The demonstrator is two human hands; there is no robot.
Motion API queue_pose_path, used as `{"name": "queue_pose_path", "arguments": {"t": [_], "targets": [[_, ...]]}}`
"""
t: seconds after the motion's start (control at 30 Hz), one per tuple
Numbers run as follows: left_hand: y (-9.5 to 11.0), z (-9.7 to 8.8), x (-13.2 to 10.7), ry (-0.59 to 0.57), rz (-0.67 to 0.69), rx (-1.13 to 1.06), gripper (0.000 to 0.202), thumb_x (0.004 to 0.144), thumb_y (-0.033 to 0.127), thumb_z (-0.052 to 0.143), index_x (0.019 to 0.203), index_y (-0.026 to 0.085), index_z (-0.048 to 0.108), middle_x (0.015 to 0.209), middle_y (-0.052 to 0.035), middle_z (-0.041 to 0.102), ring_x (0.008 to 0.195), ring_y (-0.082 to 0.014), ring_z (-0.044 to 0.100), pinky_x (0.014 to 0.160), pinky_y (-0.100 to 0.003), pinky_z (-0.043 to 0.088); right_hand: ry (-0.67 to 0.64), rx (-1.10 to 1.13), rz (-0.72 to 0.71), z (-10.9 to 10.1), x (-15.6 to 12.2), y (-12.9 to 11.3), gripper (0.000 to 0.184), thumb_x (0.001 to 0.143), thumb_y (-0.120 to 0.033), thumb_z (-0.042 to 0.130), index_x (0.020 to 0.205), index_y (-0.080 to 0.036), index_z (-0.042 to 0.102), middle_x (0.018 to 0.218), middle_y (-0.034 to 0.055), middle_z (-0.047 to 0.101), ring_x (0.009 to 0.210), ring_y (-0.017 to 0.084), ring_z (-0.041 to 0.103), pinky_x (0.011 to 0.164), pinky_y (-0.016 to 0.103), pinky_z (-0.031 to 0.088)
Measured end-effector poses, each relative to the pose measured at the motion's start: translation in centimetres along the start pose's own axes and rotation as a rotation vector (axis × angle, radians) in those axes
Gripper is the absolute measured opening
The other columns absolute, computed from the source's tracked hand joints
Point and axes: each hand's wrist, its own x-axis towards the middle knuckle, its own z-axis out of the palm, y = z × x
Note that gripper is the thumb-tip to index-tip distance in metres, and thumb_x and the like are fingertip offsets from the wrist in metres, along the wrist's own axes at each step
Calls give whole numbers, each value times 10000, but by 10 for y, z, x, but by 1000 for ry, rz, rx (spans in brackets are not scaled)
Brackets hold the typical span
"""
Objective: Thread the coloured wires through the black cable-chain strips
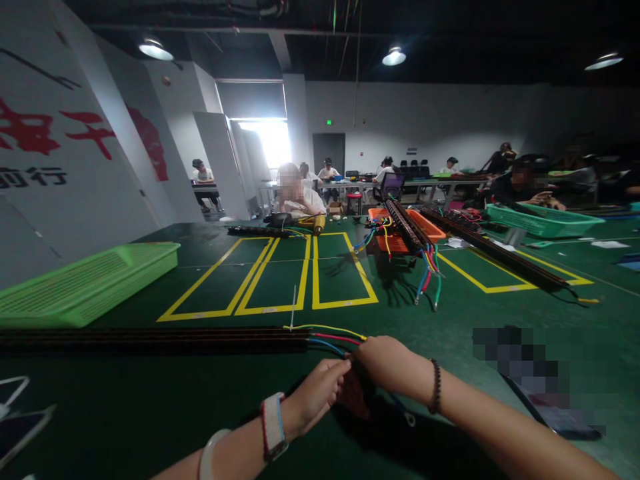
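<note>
A long black cable bundle [150, 340] lies across the green table in front of me, with yellow, red and blue wires [330, 337] fanning out of its right end. My left hand [317, 393], with a striped band at the wrist, is closed just below those wire ends. My right hand [387, 363], with a dark bead bracelet on its wrist, is closed over the wire ends from the right. Both hands meet at the wires, and what exactly the fingers pinch is hidden.
A light green basket [85, 283] sits at the left. Yellow tape rectangles [300, 273] mark the table's middle. Beyond are an orange tray [425, 230] with another cable bundle [415, 240], a long black bundle [500, 253], a teal basket [545, 220] and several seated people.
</note>
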Motion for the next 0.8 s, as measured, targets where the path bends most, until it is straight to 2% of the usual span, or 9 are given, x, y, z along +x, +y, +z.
{"name": "queue_pose_path", "arguments": {"t": [0.1,0.2,0.27,0.33,0.43,0.57,0.67,0.8], "targets": [[1,-1,-1,-115,7,31,299,777,416,573,735,120,570,637,-67,627,575,-169,608,629,-308,490,95,123,-41,-7,-1,10,206,805,-148,531,876,-199,717,777,72,684,704,188,647,586,216,442],[4,0,-2,-181,7,67,379,821,445,503,706,97,594,631,-94,630,602,-192,629,660,-325,494,238,307,-62,-15,5,27,203,815,-198,529,886,-225,718,784,33,686,704,148,623,616,201,422],[7,2,-4,-195,1,89,413,840,456,467,695,92,598,624,-99,628,620,-202,640,683,-332,494,337,452,-45,-14,14,42,197,811,-202,537,897,-204,714,827,23,686,725,134,612,648,196,420],[9,3,-5,-188,-9,106,419,845,457,459,684,94,593,621,-98,627,631,-205,645,695,-333,493,379,593,-27,-4,28,58,201,813,-224,545,913,-161,707,839,36,683,728,138,605,655,203,423],[9,3,-5,-175,-7,118,415,847,454,458,688,93,587,625,-96,629,637,-206,650,695,-328,494,312,774,-24,23,49,79,307,856,-324,505,960,-102,690,837,66,679,725,163,603,647,233,440],[5,0,-1,-208,-2,111,431,850,471,443,690,94,574,615,-88,628,636,-209,655,682,-324,498,245,982,-105,54,65,92,427,840,-457,520,1004,-97,679,948,81,673,846,193,608,753,268,457],[3,-2,1,-217,-3,109,431,855,474,432,697,98,568,613,-79,627,644,-208,657,689,-324,498,189,1040,-135,59,67,88,492,825,-517,525,1055,-106,666,964,82,668,835,194,602,725,266,463],[5,-1,0,-215,-1,121,421,860,462,429,705,98,570,614,-74,624,646,-201,655,695,-319,497,141,997,-183,52,63,73,485,828,-528,523,1048,-123,674,903,58,668,739,162,574,658,239,443]]}}
